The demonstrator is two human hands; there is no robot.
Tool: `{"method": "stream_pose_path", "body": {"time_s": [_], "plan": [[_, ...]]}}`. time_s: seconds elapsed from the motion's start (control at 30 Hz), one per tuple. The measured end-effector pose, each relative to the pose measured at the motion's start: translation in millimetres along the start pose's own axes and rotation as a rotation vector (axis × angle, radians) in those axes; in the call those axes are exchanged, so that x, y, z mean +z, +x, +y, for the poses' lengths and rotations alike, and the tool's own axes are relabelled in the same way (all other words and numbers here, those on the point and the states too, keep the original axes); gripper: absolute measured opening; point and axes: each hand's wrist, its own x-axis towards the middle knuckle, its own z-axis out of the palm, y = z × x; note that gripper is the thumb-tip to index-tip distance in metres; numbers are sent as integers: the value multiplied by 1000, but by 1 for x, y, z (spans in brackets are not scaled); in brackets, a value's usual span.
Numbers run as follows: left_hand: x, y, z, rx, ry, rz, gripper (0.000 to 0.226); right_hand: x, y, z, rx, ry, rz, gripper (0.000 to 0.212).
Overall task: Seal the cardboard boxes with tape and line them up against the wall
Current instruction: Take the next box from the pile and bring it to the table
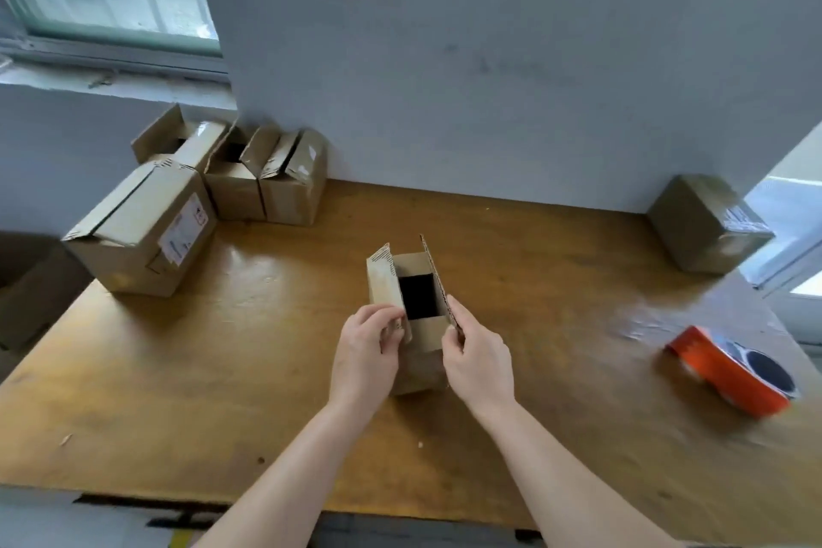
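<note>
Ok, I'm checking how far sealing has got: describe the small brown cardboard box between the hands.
The small brown cardboard box stands upright midway across the wooden table, apart from the wall. Its top is open onto a dark inside. Two corrugated side flaps stand up, with no tape seen across them. The left hand pinches the left flap, the right hand the right flap.

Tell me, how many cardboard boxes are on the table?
6: one open box at centre, four boxes clustered back left, one far right. Others may be hidden.
</note>
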Motion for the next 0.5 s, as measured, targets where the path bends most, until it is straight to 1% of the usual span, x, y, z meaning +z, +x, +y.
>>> {"method": "stream_pose_path", "body": {"time_s": [0.07,0.13,0.17,0.27,0.5], "plan": [[23,-15,22,-93,-32,-66,32,-22,-12,27,37,-7,16,47],[44,-27,41,-200,-14,-176,50,-42,-23,53,76,16,24,47],[53,-32,49,-226,-14,-225,58,-51,-28,64,96,32,26,47],[80,-40,70,-215,-24,-301,63,-74,-39,92,151,64,44,47],[132,-25,111,-92,42,-398,54,-119,-27,143,258,76,123,45]]}}
